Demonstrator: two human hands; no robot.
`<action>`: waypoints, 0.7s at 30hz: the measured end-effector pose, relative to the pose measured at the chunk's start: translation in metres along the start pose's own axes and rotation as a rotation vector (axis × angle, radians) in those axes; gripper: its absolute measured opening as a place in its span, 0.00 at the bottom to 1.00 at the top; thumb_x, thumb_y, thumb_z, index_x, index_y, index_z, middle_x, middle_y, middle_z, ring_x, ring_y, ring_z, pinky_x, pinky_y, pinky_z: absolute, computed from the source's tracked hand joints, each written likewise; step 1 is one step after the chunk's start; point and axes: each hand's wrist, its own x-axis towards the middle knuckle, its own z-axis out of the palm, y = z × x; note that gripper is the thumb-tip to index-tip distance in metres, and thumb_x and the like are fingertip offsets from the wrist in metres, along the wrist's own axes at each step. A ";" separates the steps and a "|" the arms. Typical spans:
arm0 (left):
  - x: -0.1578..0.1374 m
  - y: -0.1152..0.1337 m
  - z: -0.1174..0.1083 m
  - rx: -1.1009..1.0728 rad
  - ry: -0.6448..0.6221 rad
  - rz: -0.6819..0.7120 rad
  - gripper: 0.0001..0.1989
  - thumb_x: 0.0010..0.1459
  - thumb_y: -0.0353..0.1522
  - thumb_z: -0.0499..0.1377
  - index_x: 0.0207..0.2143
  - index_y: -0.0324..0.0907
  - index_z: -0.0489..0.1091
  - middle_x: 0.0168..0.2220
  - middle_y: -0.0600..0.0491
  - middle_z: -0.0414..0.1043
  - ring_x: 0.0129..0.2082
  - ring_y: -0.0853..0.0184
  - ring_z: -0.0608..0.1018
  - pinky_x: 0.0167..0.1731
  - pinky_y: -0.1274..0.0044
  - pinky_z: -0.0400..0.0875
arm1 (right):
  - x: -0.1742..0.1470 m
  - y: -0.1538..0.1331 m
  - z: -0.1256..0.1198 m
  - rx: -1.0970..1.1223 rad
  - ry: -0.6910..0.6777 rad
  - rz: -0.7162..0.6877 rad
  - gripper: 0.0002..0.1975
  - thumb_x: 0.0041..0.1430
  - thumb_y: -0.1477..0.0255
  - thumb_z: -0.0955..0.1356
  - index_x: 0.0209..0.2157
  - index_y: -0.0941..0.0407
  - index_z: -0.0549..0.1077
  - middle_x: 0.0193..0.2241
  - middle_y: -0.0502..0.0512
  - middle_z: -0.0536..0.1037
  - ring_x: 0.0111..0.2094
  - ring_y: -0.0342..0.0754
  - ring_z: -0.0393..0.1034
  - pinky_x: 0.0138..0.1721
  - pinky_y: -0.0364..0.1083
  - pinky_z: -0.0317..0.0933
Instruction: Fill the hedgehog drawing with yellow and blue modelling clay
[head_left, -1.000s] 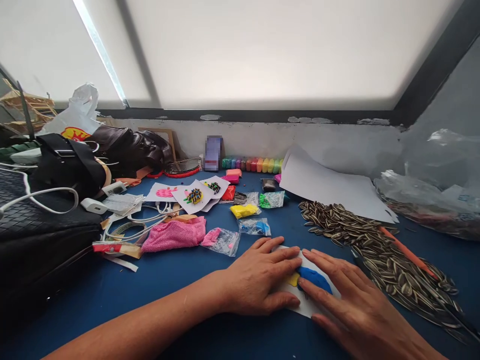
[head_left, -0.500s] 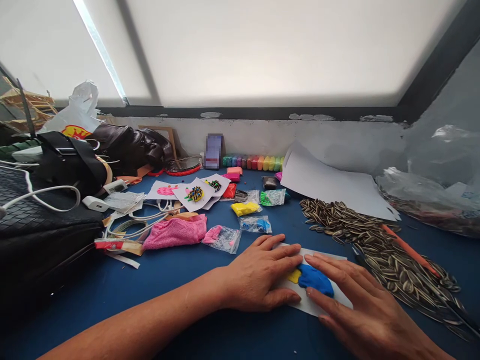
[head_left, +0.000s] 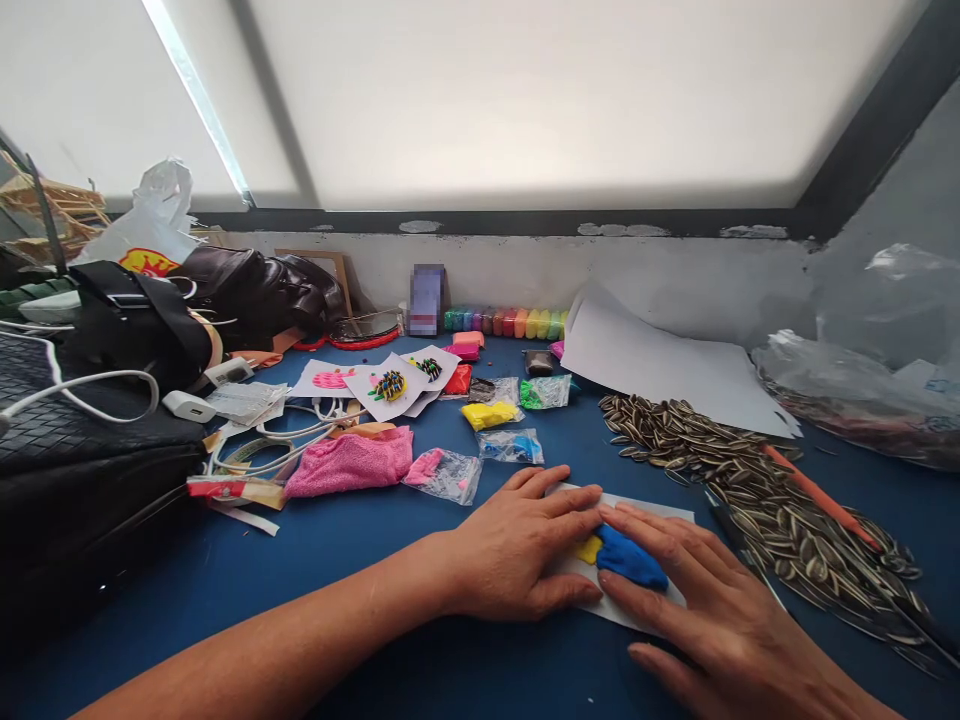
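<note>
Blue modelling clay (head_left: 631, 556) lies flattened on a piece of white paper (head_left: 622, 608), joined at its left end to a patch of yellow clay (head_left: 589, 549). My left hand (head_left: 525, 545) rests flat over the left part of the paper with its fingers stretched out, hiding some of the yellow. Fingers of my right hand (head_left: 720, 600) are spread across the blue clay from the right, their tips at its upper and left edges. Whether the right fingertips press on the clay or only hover close, I cannot tell.
Right of the paper spreads a heap of sunflower seeds (head_left: 787, 530) with an orange tool (head_left: 817, 495) on it. Beyond my hands lie bags of blue (head_left: 511, 447), yellow (head_left: 489, 415) and pink clay (head_left: 444, 473). A pink cloth (head_left: 351, 462) and a black bag (head_left: 90, 480) are left.
My right hand has shifted slightly left over the blue clay, and its thumb has moved a little down and left. My left hand stays nearly in place.
</note>
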 end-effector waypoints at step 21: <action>0.000 0.000 0.000 -0.025 0.005 -0.011 0.33 0.63 0.46 0.57 0.65 0.44 0.57 0.67 0.48 0.56 0.68 0.48 0.54 0.65 0.57 0.50 | -0.001 0.000 0.002 -0.018 0.101 0.032 0.15 0.60 0.76 0.67 0.47 0.54 0.77 0.58 0.64 0.71 0.60 0.58 0.63 0.53 0.56 0.66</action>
